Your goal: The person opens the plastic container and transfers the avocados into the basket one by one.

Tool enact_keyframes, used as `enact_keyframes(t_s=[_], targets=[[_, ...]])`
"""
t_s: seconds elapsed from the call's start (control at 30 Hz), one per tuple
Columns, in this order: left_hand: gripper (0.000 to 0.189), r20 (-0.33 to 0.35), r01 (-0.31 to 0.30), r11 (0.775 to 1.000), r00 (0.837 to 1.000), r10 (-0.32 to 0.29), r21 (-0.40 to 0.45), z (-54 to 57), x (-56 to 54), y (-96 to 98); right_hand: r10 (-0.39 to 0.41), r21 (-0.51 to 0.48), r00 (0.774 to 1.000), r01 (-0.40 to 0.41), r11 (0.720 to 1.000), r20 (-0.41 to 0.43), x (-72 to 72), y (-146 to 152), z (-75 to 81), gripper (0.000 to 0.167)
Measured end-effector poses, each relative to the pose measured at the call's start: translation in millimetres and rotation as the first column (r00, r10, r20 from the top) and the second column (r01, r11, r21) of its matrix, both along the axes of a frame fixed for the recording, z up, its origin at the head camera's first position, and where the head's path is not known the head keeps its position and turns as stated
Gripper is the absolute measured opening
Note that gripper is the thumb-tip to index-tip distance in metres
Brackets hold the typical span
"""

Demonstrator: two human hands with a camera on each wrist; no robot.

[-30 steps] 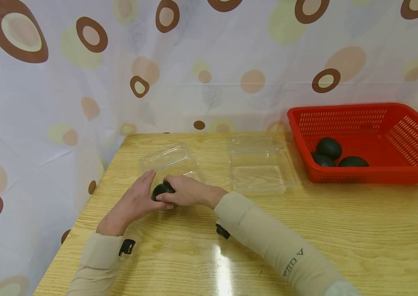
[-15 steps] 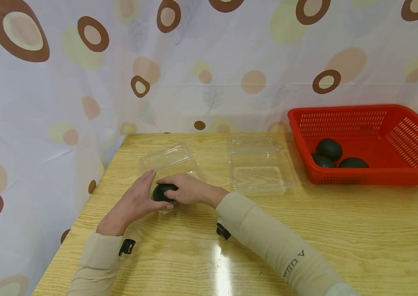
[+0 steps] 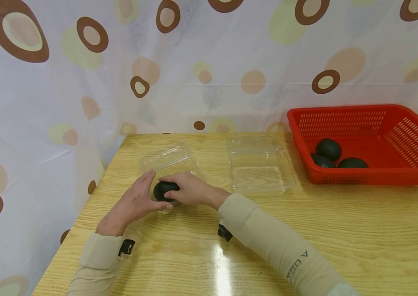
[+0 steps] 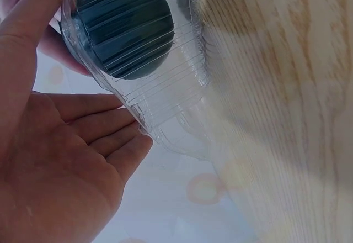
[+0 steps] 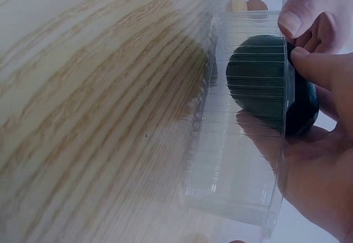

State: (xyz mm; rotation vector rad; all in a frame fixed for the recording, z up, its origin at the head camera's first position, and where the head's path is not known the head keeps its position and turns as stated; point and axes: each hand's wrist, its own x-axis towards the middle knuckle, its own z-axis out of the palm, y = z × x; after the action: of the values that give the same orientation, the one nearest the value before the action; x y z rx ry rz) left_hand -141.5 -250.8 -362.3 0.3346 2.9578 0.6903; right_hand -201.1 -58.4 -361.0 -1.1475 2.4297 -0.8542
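In the head view my right hand (image 3: pixel 192 189) grips a dark green avocado (image 3: pixel 164 191) from above, thumb on the near side. The right wrist view shows the avocado (image 5: pixel 256 77) partly down inside a clear plastic clamshell box (image 5: pixel 234 168), its upper part above the rim. My left hand (image 3: pixel 135 201) spans the box's left corner, its thumb on the near rim. Through the ribbed wall, the left wrist view shows the avocado (image 4: pixel 132 33); the left fingers (image 4: pixel 94 127) lie fairly straight along the box. The box's lid (image 3: pixel 168 158) is folded back behind.
A second clear clamshell box (image 3: pixel 261 174) stands unfolded to the right on the wooden table (image 3: pixel 179 263). Beyond it is a red perforated basket (image 3: pixel 364 176) with several avocados (image 3: pixel 328 149) at its left end. A patterned curtain (image 3: pixel 231 53) hangs behind and at left.
The right fingers have shifted on the avocado, showing more of it. Avocado and right hand have moved slightly rightward. My left hand has stayed nearly still.
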Motion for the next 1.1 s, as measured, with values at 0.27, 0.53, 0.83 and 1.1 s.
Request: enact_keyframes(t_s=[0.27, 0.53, 0.83, 1.1], targets=[[0.112, -0.007, -0.001, 1.0, 1.0, 0.001, -0.002, 0.5, -2.2, 1.4, -0.039, -0.028, 0.999, 0.039, 0.999, 0.001, -1.8, 13, 4.1, 0.053], [0.112, 0.039, -0.031, 1.0, 0.999, 0.031, 0.004, 2.4, -3.2, 1.9, -0.079, -0.071, 0.997, 0.079, 0.994, 0.001, -6.5, 32, 11.8, 0.053], [0.113, 0.057, -0.041, 0.999, 0.998, 0.04, 0.017, 3.2, -2.1, 1.2, -0.107, -0.108, 0.994, 0.106, 0.988, -0.005, -11.9, 52, 18.5, 0.053], [0.114, 0.063, -0.034, 0.999, 0.997, 0.033, 0.028, 2.1, -3.0, 2.7, -0.121, -0.118, 0.992, 0.118, 0.986, -0.017, -14.0, 67, 25.5, 0.052]])
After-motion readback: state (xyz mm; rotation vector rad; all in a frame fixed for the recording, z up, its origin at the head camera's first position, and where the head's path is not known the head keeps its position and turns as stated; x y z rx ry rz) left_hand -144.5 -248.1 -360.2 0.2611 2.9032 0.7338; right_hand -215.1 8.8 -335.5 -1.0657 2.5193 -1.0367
